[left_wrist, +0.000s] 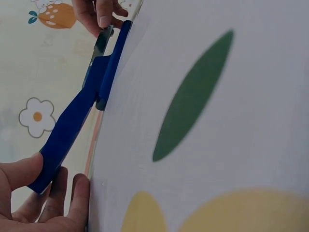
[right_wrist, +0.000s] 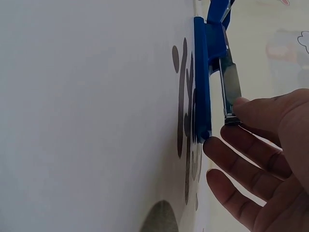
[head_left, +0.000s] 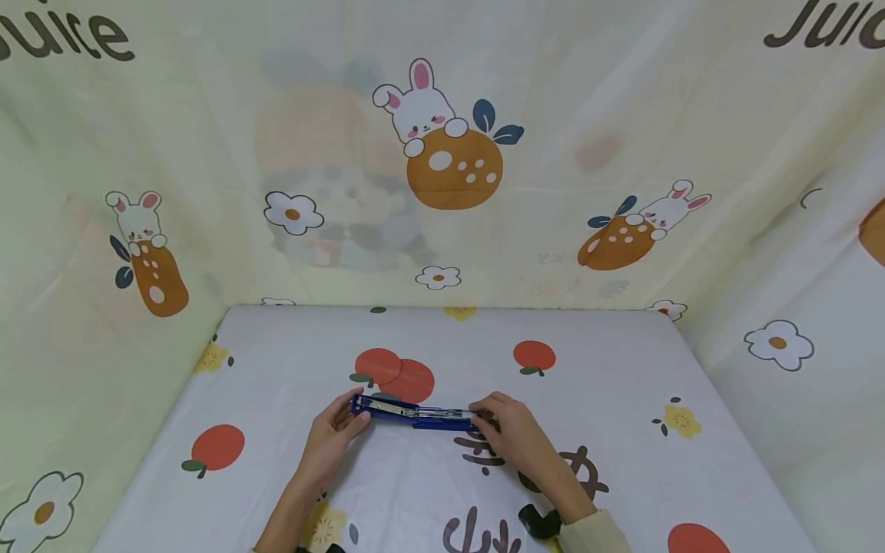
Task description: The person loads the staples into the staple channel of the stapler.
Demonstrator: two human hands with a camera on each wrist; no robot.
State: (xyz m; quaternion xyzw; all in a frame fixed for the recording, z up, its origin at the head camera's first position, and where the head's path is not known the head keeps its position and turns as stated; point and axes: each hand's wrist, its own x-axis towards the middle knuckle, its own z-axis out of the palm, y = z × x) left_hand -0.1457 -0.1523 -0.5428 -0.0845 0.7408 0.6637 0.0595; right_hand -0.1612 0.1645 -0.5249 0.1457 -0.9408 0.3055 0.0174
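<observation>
A blue stapler (head_left: 442, 424) is spread open above the table, its top cover swung back and its metal magazine exposed. My left hand (head_left: 332, 434) grips the far end of the blue cover (left_wrist: 63, 130), thumb on one side and fingers on the other. At the opposite end, my right hand (head_left: 515, 434) pinches the tip of the metal magazine (right_wrist: 231, 82) with thumb and forefinger. The blue base (right_wrist: 203, 82) lies alongside the magazine, with a gap between them. In the right wrist view, the other right fingers spread just beyond the base's end.
A white tablecloth (head_left: 588, 399) printed with red fruit, yellow flowers and dark lettering covers the table. Behind it hangs a pale curtain (head_left: 332, 138) with rabbit and flower prints, and more cloth closes off both sides. A black band (head_left: 539, 522) is by the right wrist.
</observation>
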